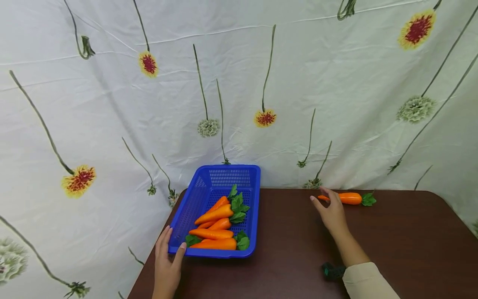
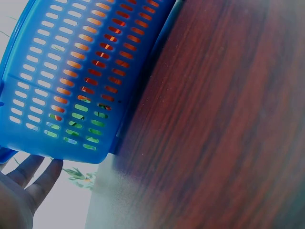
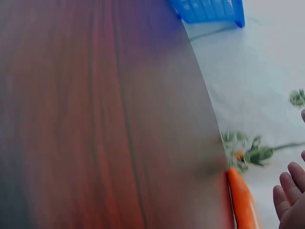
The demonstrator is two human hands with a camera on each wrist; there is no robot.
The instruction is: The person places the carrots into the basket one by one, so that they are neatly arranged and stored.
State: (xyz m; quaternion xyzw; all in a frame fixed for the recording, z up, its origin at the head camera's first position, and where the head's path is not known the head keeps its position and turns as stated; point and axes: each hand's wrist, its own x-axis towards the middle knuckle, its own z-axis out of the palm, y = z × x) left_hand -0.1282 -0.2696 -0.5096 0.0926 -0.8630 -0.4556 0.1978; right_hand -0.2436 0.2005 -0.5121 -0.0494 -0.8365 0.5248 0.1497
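A blue plastic basket (image 1: 258, 207) holds several orange carrots (image 1: 214, 214) with green leaves. At its near left corner my left hand (image 1: 168, 263) rests, fingers along the left side and thumb at the front rim. In the left wrist view, fairly straight fingers (image 2: 45, 183) touch the basket's slotted wall (image 2: 57, 90). A single carrot (image 1: 350, 198) lies near the table's far edge, leaves to the right. Over its thin end my right hand (image 1: 333, 214) is held with thumb and fingers apart. The right wrist view shows a gap between these fingers (image 3: 290, 183) and the carrot (image 3: 243, 200).
The dark brown wooden table (image 1: 291, 249) has rounded far corners. Right behind it hangs a pale cloth (image 1: 239, 83) printed with flowers. A small black device (image 1: 330, 272) shows beside the right wrist, near the light sleeve (image 1: 367, 280).
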